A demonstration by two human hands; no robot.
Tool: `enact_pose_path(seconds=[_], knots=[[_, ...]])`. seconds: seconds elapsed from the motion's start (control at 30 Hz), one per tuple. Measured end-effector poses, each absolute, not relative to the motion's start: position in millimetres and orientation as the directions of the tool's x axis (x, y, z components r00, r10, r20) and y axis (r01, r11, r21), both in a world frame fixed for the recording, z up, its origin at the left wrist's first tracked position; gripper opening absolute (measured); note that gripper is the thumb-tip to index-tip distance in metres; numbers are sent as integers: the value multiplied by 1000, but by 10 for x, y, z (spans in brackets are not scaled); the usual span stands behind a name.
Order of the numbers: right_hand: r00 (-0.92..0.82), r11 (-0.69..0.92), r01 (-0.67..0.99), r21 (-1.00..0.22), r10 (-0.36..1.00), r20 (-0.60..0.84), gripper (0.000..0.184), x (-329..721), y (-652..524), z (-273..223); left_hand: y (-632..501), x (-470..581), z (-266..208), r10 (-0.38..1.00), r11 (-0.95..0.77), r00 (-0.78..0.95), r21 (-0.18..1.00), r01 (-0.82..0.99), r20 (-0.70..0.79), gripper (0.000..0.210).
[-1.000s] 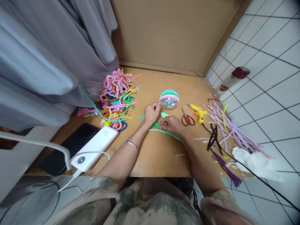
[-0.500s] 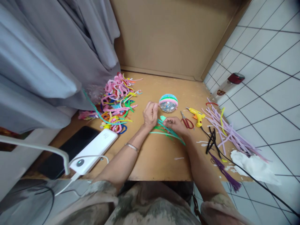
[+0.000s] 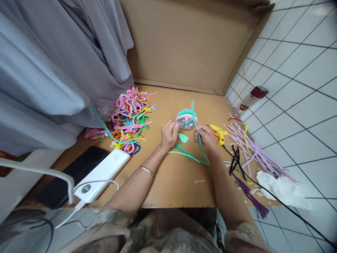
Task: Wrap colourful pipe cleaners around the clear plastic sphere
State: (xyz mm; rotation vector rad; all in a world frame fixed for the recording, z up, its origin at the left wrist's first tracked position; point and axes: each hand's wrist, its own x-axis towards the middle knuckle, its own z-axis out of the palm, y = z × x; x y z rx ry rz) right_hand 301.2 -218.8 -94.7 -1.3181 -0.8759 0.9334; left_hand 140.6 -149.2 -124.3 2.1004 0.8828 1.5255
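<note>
In the middle of the table, a clear rounded ball-like piece (image 3: 185,123) has blue, green and pink bands across its upper part. My left hand (image 3: 170,134) is closed by its left edge; what its fingers hold, if anything, is hidden. My right hand (image 3: 205,137) pinches a teal-green pipe cleaner (image 3: 194,114), which stands up in front of the ball's right side and runs down past the palm. Between my hands lies a small pale-green piece (image 3: 183,138). More green pipe cleaners (image 3: 185,153) lie on the table below it.
At left are a heap of coloured pipe cleaners (image 3: 131,102), a white power bank (image 3: 102,175) and a black phone (image 3: 76,175). At right are a yellow glue gun (image 3: 219,134) with its cord, lilac pipe cleaners (image 3: 259,154), a purple tassel (image 3: 250,196) and white tissue (image 3: 281,189).
My right hand has moved right and lifted a green pipe cleaner upright. The pale-green piece shows fully between my hands. The red-handled scissors are now hidden around my right hand.
</note>
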Motion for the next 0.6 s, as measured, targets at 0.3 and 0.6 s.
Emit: enact_pose_path(seconds=[0.3, 0.6], knots=[[442, 90, 2, -996, 893, 82, 42, 3054, -2182, -929, -1476, 1491, -1329, 536, -802, 735, 523, 289, 416, 23], [438, 85, 99, -991, 891, 120, 37, 3010, -2227, -873, -1466, 1457, -1292, 580, -715, 719, 662, 226, 382, 35]])
